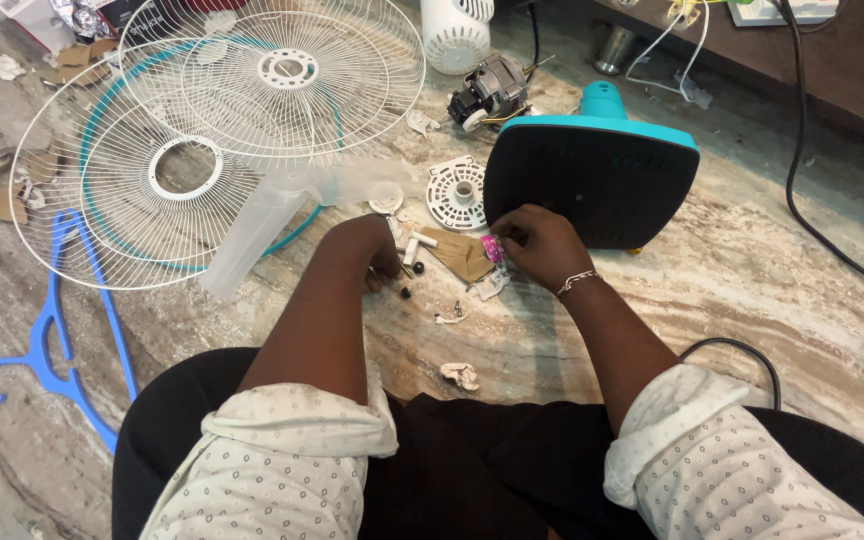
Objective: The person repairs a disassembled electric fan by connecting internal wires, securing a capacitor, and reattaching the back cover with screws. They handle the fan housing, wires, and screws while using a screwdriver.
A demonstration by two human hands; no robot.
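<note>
My right hand [544, 245] pinches a small pink packet [492, 248] just in front of the teal and black fan base [592, 180], which lies tilted on the marble floor. My left hand [362, 250] rests curled on the floor beside small black screws [412, 270] and a white plastic piece [414, 245]; whether it holds anything is hidden. A brown cardboard scrap [462, 255] lies between the hands. A round white plastic fan part [454, 193] sits just behind it.
Two white wire fan guards [202, 130] and clear fan blades [262, 215] lie at the left. A fan motor [489, 92] and a white housing [455, 35] sit behind. A blue hanger [52, 330] lies at far left. Black cables [812, 200] run on the right.
</note>
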